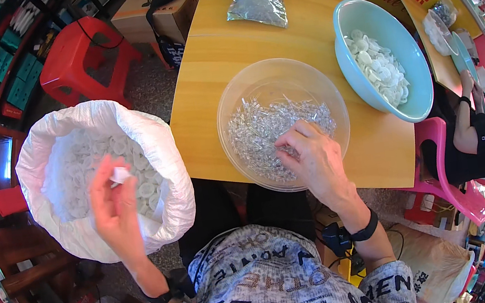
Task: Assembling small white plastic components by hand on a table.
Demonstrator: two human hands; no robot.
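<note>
My left hand (113, 207) is raised over the open white woven sack (171, 163), pinching a small white plastic piece (120, 174) between thumb and fingers. Inside the sack lie many round white plastic pieces (128, 147). Over a wide clear plastic bowl (270, 66) on the table, my right hand (320, 161) has thumb and fingers drawn together. Its fingertips reach down at a heap of small, thin, transparent pieces (251, 128) in that bowl. Whatever those fingers hold, if anything, is too small to make out.
A light blue basin (347, 68) with flat white pieces stands at the right of the wooden table (204, 107). A sealed clear bag (257, 2) lies at the far edge. Left are a red stool (81, 56) and a cardboard box (133, 20). A person (468, 135) sits at right.
</note>
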